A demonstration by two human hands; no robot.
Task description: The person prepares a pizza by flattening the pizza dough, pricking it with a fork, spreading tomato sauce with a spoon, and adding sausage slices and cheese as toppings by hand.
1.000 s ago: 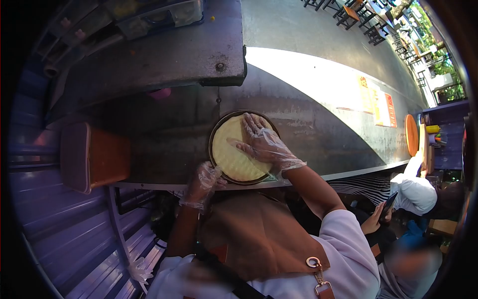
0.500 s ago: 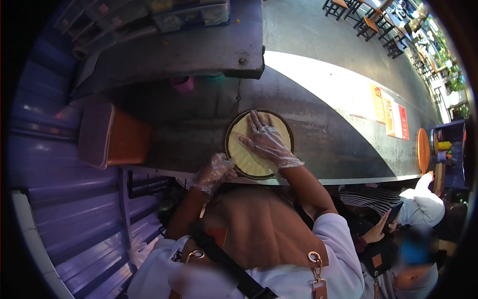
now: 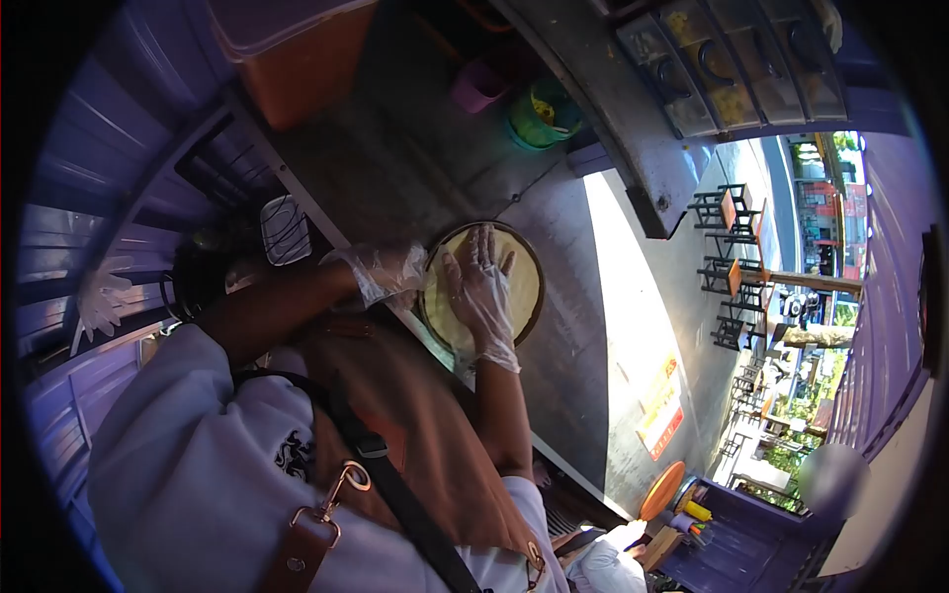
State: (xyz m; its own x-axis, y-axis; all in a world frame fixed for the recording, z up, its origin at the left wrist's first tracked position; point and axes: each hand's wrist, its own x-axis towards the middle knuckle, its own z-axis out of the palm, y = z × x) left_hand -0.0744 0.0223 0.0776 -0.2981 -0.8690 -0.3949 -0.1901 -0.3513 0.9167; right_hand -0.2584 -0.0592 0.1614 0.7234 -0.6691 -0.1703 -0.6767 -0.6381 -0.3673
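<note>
A round, dark-rimmed pan [image 3: 542, 299] rests on the metal counter, lined with a flat, pale yellow sheet of dough [image 3: 522, 287]. My right hand [image 3: 480, 298], in a clear plastic glove, lies flat on the dough with its fingers stretched toward the far rim. At the pan's left side, my left hand [image 3: 397, 273] wears the same kind of glove. Its fingers are curled at the rim and seem to hold it; the fingertips are partly hidden.
A lidded orange-brown bin [image 3: 301, 64] stands at the upper left. Pink [image 3: 479, 87] and green [image 3: 542, 117] containers sit beneath a raised shelf [image 3: 618, 119]. Clear drawers [image 3: 727, 74] stand on it. Orange printed sheets [image 3: 660, 405] lie on the counter. A person in white [image 3: 608, 563] is at the lower right.
My view has turned, so the counter now runs diagonally. Both gloved hands stay at the pan, the right one still flat on the dough.
</note>
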